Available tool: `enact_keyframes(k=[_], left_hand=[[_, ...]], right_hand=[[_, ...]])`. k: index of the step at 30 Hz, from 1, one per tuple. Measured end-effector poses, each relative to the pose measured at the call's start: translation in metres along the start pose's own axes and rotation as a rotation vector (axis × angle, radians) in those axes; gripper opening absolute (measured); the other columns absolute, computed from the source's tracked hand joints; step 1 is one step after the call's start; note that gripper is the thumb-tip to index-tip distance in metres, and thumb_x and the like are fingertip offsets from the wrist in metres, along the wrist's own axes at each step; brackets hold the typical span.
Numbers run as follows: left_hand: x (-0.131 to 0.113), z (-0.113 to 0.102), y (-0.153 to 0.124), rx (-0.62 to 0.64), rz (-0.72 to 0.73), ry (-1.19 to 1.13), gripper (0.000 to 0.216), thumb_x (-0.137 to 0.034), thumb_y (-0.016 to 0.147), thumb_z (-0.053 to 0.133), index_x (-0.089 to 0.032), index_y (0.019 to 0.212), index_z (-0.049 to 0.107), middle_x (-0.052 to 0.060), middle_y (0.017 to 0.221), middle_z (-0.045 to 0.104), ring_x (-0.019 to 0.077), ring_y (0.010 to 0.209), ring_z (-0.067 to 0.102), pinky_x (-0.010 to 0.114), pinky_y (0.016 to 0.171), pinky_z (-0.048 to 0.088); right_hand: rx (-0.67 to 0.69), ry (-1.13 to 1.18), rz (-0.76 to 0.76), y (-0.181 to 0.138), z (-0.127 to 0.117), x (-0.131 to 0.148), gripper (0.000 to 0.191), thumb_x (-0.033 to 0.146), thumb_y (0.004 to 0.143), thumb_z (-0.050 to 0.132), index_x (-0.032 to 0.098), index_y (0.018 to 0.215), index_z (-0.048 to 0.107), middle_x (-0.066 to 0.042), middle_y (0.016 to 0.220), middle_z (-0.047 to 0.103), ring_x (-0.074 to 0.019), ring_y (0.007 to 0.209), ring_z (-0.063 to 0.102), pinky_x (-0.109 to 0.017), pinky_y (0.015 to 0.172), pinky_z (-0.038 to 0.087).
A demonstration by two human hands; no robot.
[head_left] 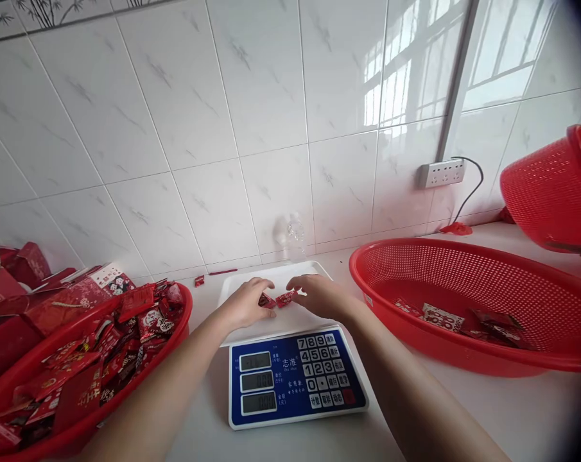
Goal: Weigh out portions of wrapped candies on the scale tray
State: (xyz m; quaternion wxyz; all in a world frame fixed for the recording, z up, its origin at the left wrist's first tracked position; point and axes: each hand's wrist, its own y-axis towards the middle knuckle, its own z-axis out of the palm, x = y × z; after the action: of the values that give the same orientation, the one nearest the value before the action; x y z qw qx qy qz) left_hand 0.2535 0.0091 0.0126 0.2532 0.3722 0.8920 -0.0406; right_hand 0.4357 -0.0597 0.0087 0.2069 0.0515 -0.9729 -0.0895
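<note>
Over the white weighing pan (302,268) of a digital scale, my left hand (244,305) is curved, thumb and fingers apart. A small red packet (267,300) lies in the gap beside its fingertips, partly hidden. Facing it, my right hand (319,295) also has its fingers apart and bent. By its thumb tip is another small red packet (286,298); whether the thumb touches it I cannot tell. The scale's blue keypad panel (290,378), with several number keys and three small displays, sits between my forearms.
At left, a red basket (188,307) is heaped with red packets, with red gift boxes (63,298) behind. Another red basket (463,250) at right holds a few packets. A tilted red basket (545,186), a clear bottle (296,234) and a power strip (442,174) are near the tiled wall.
</note>
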Motion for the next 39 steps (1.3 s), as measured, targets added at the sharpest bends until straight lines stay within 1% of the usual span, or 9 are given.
enact_keyframes(k=[5,11,17,22,26,29,31,36,39], left_hand=[[0.000,-0.003,0.003,0.028,0.038,0.181,0.017,-0.022,0.070,0.061,-0.023,0.085,0.070,0.006,0.094,0.064,0.0223,0.089,0.060,0.029,0.078,0.045],[0.004,0.012,0.022,-0.120,-0.122,0.321,0.028,-0.042,0.083,0.050,-0.019,0.084,0.066,0.011,0.094,0.063,0.0252,0.085,0.060,0.032,0.068,0.043],[-0.001,0.021,0.035,-0.167,-0.186,0.362,0.029,-0.035,0.088,0.041,-0.017,0.097,0.061,0.013,0.104,0.063,0.0241,0.091,0.060,0.032,0.072,0.042],[0.005,-0.006,0.036,-0.130,-0.220,0.377,0.033,-0.041,0.087,0.042,-0.024,0.110,0.057,0.005,0.117,0.061,0.0196,0.099,0.059,0.028,0.079,0.043],[0.042,-0.045,0.016,-0.021,-0.317,0.445,0.038,-0.038,0.084,0.046,-0.022,0.117,0.054,0.007,0.123,0.059,0.0202,0.110,0.055,0.028,0.089,0.041],[0.074,-0.070,-0.012,0.090,-0.452,0.529,0.048,-0.037,0.074,0.057,-0.017,0.117,0.057,0.015,0.130,0.053,0.0320,0.120,0.047,0.040,0.095,0.038],[0.086,-0.080,-0.032,0.146,-0.517,0.565,0.054,-0.036,0.072,0.056,-0.016,0.122,0.054,0.018,0.133,0.048,0.0340,0.120,0.047,0.043,0.096,0.038],[0.073,-0.086,-0.073,0.219,-0.529,0.677,0.053,-0.030,0.073,0.049,-0.024,0.126,0.052,0.011,0.142,0.040,0.0317,0.125,0.043,0.042,0.099,0.036],[0.057,-0.087,-0.100,0.272,-0.469,0.785,0.047,-0.024,0.071,0.049,-0.027,0.116,0.059,0.007,0.137,0.047,0.0311,0.122,0.046,0.040,0.095,0.039]], right_hand=[[0.053,-0.037,-0.083,0.003,0.009,0.003,0.028,0.021,0.085,0.046,0.024,0.100,0.070,-0.005,0.104,0.067,-0.0224,0.100,0.058,-0.031,0.081,0.043],[0.017,-0.118,-0.026,0.004,0.018,0.012,0.031,0.022,0.088,0.042,0.018,0.104,0.067,-0.013,0.105,0.063,-0.0263,0.102,0.055,-0.035,0.081,0.041],[0.009,-0.133,0.033,0.000,0.014,0.016,0.029,0.028,0.090,0.043,0.018,0.105,0.065,-0.013,0.106,0.062,-0.0264,0.102,0.055,-0.035,0.082,0.042],[-0.006,-0.087,0.025,-0.005,0.005,0.016,0.038,0.033,0.090,0.044,0.019,0.123,0.056,-0.012,0.115,0.061,-0.0266,0.107,0.054,-0.036,0.082,0.043],[-0.064,-0.035,-0.024,-0.008,-0.003,0.017,0.044,0.035,0.090,0.044,0.015,0.128,0.052,-0.013,0.121,0.060,-0.0276,0.110,0.053,-0.037,0.086,0.043],[-0.078,-0.003,-0.031,-0.011,-0.009,0.018,0.042,0.034,0.091,0.044,0.017,0.128,0.052,-0.012,0.121,0.060,-0.0276,0.112,0.053,-0.038,0.087,0.044],[-0.079,0.013,-0.022,-0.013,-0.012,0.018,0.043,0.035,0.091,0.044,0.017,0.129,0.051,-0.012,0.121,0.060,-0.0281,0.113,0.052,-0.039,0.087,0.045],[-0.077,0.017,-0.003,-0.015,-0.016,0.016,0.045,0.036,0.091,0.043,0.017,0.131,0.049,-0.011,0.121,0.061,-0.0287,0.114,0.051,-0.041,0.087,0.045],[-0.088,0.028,0.001,-0.017,-0.019,0.017,0.043,0.035,0.091,0.044,0.018,0.130,0.050,-0.010,0.119,0.062,-0.0290,0.113,0.053,-0.041,0.085,0.047]])
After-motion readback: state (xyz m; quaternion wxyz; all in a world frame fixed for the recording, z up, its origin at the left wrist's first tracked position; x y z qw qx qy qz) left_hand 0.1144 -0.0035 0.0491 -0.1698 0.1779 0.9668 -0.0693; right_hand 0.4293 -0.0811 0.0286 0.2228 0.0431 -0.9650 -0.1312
